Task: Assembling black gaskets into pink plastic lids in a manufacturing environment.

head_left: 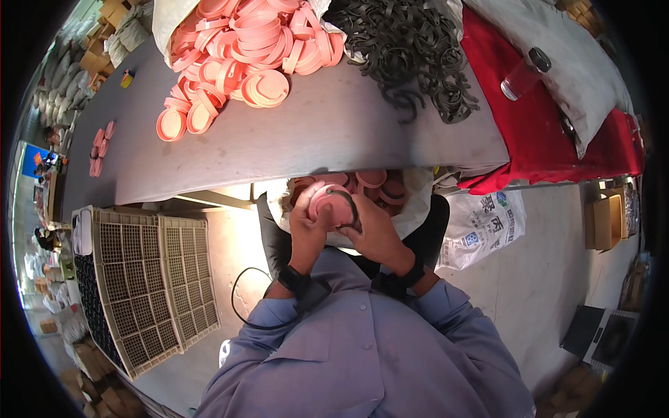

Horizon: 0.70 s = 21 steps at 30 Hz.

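A round pink plastic lid (329, 203) is held over my lap, below the table's near edge. My left hand (306, 230) is closed around its left side, with the thumb across its face. A dark curved strip (346, 196) follows the lid's upper right edge. My right hand (376, 235) pinches that strip near the lid's lower right edge; whether it is seated all the way round I cannot tell. Just behind my hands, a white sack (417, 204) between my knees holds more pink lids (371, 179).
On the grey-covered table (306, 132) lie a heap of pink lids (258, 42) and a pile of black strips (411, 56). Rightward, a bottle (524, 75) rests on red cloth (488, 70). Plastic crates (150, 279) stand at left; a printed white bag (484, 226) lies at right.
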Each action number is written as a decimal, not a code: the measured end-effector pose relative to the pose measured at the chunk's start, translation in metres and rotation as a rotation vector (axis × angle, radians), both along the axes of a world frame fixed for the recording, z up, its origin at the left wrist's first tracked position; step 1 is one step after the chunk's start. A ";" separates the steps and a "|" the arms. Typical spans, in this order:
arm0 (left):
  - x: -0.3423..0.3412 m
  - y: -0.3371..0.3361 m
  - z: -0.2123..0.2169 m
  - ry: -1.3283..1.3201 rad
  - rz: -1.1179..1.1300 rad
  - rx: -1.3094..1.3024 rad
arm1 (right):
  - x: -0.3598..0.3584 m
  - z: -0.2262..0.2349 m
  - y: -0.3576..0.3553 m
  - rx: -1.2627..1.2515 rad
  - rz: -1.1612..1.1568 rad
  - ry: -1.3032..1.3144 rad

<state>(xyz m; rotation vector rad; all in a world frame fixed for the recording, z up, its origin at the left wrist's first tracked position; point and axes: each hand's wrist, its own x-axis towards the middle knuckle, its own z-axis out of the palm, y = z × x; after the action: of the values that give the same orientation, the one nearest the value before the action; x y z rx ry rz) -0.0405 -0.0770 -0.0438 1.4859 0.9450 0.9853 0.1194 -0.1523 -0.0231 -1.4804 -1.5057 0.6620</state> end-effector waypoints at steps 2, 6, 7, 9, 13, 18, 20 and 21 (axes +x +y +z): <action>0.001 -0.007 -0.016 -0.075 0.018 -0.020 | 0.001 -0.011 -0.007 -0.045 -0.001 -0.041; 0.003 -0.010 -0.030 0.038 0.016 0.011 | -0.001 -0.017 -0.014 -0.025 0.011 -0.138; 0.007 -0.011 -0.032 0.036 0.017 0.014 | -0.003 -0.017 -0.015 -0.036 0.012 -0.187; 0.013 -0.011 -0.033 0.264 -0.074 0.142 | -0.009 -0.019 -0.016 -0.027 -0.008 -0.162; 0.003 -0.002 -0.024 -0.174 -0.298 -0.634 | -0.005 -0.023 -0.021 -0.023 -0.059 -0.299; 0.015 -0.001 -0.009 -0.444 -0.209 -0.845 | -0.006 0.003 -0.016 -0.276 0.031 -0.609; 0.009 0.018 0.007 -0.099 -0.273 -0.524 | 0.021 0.014 -0.001 -0.273 0.049 -0.409; 0.005 0.033 0.012 0.245 -0.324 -0.195 | 0.035 0.008 0.004 -0.111 -0.070 -0.456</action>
<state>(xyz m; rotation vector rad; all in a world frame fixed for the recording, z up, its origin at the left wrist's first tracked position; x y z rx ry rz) -0.0350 -0.0439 -0.0321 1.5543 0.9066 0.4718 0.1546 -0.1482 -0.0148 -1.8492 -1.7670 0.3840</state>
